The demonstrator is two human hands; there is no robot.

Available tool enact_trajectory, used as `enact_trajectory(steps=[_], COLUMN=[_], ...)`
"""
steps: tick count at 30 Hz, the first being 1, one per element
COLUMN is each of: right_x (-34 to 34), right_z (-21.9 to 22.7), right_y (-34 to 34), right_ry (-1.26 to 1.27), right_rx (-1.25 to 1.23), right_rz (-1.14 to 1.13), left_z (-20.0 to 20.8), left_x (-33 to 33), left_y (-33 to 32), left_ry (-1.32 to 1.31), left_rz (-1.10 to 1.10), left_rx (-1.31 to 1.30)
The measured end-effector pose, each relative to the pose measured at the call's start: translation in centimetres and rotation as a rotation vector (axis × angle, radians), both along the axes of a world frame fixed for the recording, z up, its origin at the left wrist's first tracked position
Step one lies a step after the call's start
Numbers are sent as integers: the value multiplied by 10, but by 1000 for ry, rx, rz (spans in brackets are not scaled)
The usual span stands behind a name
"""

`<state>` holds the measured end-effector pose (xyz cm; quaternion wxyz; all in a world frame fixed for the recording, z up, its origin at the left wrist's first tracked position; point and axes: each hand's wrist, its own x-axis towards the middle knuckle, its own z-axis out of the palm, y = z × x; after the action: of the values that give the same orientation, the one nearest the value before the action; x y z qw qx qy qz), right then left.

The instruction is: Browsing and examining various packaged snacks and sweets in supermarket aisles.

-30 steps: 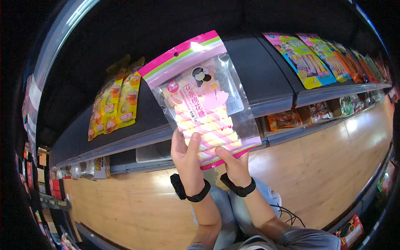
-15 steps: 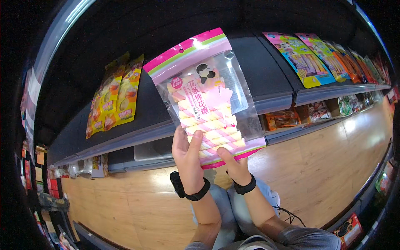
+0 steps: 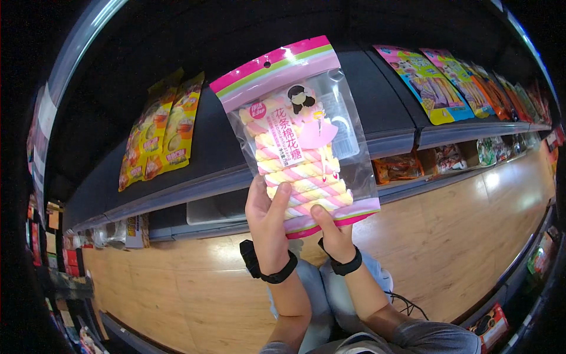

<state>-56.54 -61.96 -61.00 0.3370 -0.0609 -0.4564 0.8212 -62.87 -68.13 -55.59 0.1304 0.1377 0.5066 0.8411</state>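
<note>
Both my hands hold up a clear bag of marshmallow twists [image 3: 309,171], striped pink, yellow and white, with a pink and green band at top and bottom. The bag tilts a little, its top leaning left. My left hand [image 3: 267,213] grips the lower left edge, thumb pressed on the front. At the bottom edge, my right hand [image 3: 334,232] pinches the bag with its thumb in front. The other fingers of both hands are mostly hidden behind it. A black band circles each wrist.
Behind the bag runs a black shelf [image 3: 221,138]. Yellow snack bags [image 3: 174,127] lie on its left, colourful hanging-type packets [image 3: 430,88] on its right. A lower shelf holds orange packets [image 3: 398,168]. Below is wooden flooring [image 3: 194,289]; a red packet [image 3: 490,323] sits lower right.
The bag has shifted slightly up and to the right in the picture, and its front has less glare. Both hands keep the same grip.
</note>
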Motion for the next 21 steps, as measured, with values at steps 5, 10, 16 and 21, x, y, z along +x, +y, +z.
enact_trajectory(steps=[5,10,16,21], right_x=[-2,-5,-3,-2], right_z=[-7,-16,-10,-15], right_y=[-6,-12,-15,-19], right_ry=[9,-8,-54,-118], right_rx=[-12,279,91,191], right_rz=[70,118,109,33], left_z=[-2,4,1,4], left_x=[-1,5,6,11], left_y=[1,2,2,4], left_ry=[-9,-14,-112,-90], left_rz=[39,-25,-26,-53], left_rx=[26,26,81,47])
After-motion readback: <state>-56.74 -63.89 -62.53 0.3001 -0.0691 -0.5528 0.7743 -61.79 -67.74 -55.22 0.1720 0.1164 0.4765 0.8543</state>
